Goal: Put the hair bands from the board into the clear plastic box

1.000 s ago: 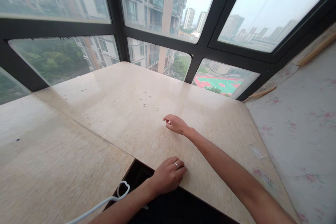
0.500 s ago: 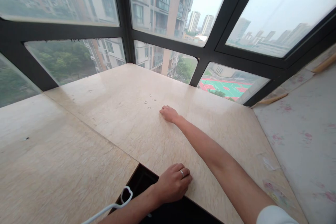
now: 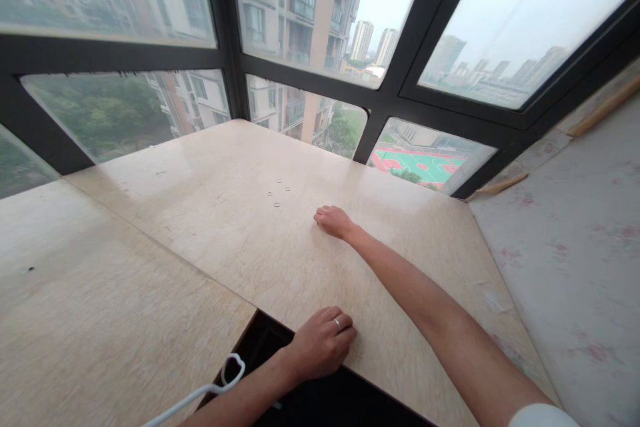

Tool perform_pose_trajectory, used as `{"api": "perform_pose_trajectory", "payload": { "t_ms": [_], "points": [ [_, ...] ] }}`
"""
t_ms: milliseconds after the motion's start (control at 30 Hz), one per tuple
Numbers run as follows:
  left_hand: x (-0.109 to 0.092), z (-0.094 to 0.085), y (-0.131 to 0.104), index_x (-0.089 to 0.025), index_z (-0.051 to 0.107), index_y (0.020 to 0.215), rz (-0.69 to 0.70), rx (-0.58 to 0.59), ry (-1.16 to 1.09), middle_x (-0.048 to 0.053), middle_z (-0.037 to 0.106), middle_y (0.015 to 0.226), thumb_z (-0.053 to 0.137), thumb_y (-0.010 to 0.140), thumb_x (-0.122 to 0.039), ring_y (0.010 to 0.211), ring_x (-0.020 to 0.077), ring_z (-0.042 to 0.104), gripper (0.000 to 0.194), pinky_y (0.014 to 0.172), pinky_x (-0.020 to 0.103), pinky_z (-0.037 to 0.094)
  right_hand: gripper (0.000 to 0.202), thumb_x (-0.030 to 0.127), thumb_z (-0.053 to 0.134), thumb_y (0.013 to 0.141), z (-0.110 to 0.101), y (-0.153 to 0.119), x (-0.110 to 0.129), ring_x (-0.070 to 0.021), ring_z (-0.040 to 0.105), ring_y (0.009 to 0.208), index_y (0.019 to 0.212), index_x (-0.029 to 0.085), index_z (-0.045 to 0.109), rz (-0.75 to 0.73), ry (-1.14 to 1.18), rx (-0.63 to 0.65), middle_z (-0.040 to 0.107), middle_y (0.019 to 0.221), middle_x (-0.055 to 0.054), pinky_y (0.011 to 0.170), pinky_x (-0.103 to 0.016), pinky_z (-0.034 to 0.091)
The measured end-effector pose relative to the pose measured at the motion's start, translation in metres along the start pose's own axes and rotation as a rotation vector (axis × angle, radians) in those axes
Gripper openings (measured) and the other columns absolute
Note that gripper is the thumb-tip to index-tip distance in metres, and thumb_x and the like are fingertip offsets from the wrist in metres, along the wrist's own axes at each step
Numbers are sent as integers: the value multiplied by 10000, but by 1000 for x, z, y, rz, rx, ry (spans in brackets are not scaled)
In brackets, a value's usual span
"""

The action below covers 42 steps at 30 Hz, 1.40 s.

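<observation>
From the head camera I see my right hand [image 3: 334,221] stretched far across the marble sill [image 3: 210,227], fingers curled down on the stone, and I cannot tell whether they pinch anything. Three small rings [image 3: 276,204] lie just left and beyond it, untouched. My left hand [image 3: 320,341], loosely fisted and holding nothing, rests on the sill's near edge, a white cord [image 3: 200,390] to its left.

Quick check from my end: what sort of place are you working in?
Probably a bay-window ledge high up in an apartment: a marble sill runs under dark-framed windows, with towers and a sports court far below outside.
</observation>
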<state>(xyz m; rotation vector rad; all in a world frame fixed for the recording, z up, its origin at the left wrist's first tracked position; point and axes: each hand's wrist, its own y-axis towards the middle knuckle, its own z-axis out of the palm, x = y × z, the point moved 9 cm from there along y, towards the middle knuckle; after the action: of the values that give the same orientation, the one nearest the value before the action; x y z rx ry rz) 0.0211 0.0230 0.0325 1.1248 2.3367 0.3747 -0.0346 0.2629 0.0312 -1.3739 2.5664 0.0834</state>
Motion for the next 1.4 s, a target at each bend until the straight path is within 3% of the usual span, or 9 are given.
{"api": "perform_pose_trajectory", "payload": {
  "t_ms": [333,500,667,833,967,1100,1233,1400],
  "points": [
    [-3,-8,2,-147,588,944,17,-33,-32,94,571,885,388,887,-113,814,187,516,211,725,318,471,216,71,421,921,0,-51,1,-192,543,822,870,120,625,-115,-11,35,635,894,-119,687,-301,324],
    [-3,-9,2,-146,594,941,16,-43,-31,95,570,879,389,890,-115,804,186,517,214,720,316,471,215,52,424,903,0,-55,0,-194,545,816,835,114,618,-97,66,21,637,875,-131,704,-309,333],
    [-4,-9,2,-147,593,950,17,-38,-32,92,576,875,384,890,-115,803,183,520,220,721,312,474,204,22,446,855,4,-51,-11,-201,548,828,808,119,619,27,238,-51,637,870,-134,724,-308,356],
    [-3,-10,1,-150,596,959,14,-44,-40,92,589,877,393,891,-123,798,178,543,217,724,311,483,214,28,532,735,5,-59,-31,-189,546,831,872,157,634,225,536,-216,632,859,-76,729,-287,385],
    [2,-11,-1,-151,608,1007,-22,-91,-99,101,618,906,405,881,-113,818,181,576,243,724,309,502,152,88,526,700,6,-77,-48,-143,532,700,761,178,632,418,868,-399,608,754,-17,679,-268,410],
    [17,-18,-2,-166,624,1053,-136,-195,-252,107,635,976,427,867,-95,855,171,617,280,721,283,528,101,233,554,728,14,-100,-58,-127,551,616,751,181,637,588,1264,-546,611,686,3,620,-268,457],
    [37,-22,-3,-175,658,993,-304,-274,-431,92,640,967,462,865,-115,841,154,634,242,728,274,541,192,344,660,710,15,-126,-55,-121,598,639,816,184,665,672,1622,-651,663,767,-11,697,-312,522],
    [59,-19,-8,-173,673,969,-472,-330,-604,70,641,971,435,839,-82,527,49,550,286,476,167,486,277,392,751,676,2,-156,-46,-125,630,692,851,184,699,698,1913,-733,701,817,-32,755,-326,540]
  ]
}}
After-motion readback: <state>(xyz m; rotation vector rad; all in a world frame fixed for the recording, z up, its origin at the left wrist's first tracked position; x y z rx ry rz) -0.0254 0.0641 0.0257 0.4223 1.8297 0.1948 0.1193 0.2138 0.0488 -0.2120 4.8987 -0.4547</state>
